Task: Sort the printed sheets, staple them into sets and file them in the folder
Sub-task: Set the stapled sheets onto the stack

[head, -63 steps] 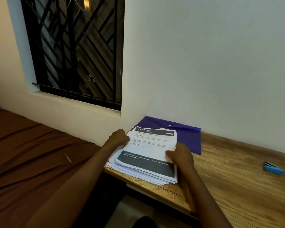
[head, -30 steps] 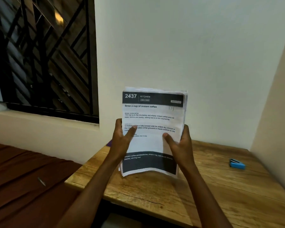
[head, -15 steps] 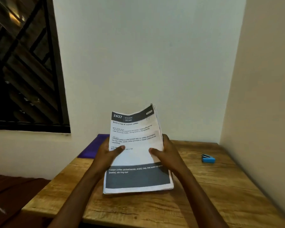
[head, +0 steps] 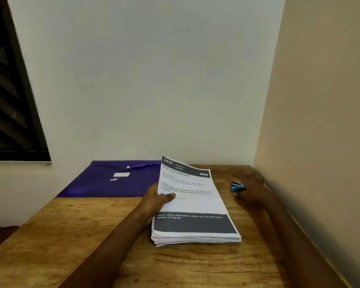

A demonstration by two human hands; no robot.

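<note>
Printed sheets (head: 193, 206): a thick stack lying at the middle of the wooden worktop (head: 71, 235), its near end flat on the wood and its far end lifted and curled up; the top page carries a dark header with "2437" and a dark band near its bottom.
Left hand (head: 156, 199): grips the stack's left edge at about 9 o'clock of the stack, thumb pressed on the top page, the other fingers tucked under the paper and hidden.
Right hand (head: 256, 193): reaches to 2 o'clock of the stack, at the stapler; the picture is blurred there, so I cannot tell whether its fingers are spread or curled round it.
Stapler (head: 237, 187): small, blue, on the worktop close to the right-hand wall, touching or just beside the right hand.
Folder (head: 112, 183): purple, flat, at 10 o'clock of the stack against the back wall, a small white label on its face; the stack's lifted corner overlaps its right end.
Window (head: 6, 90): dark, with a grille, at far left.
</note>
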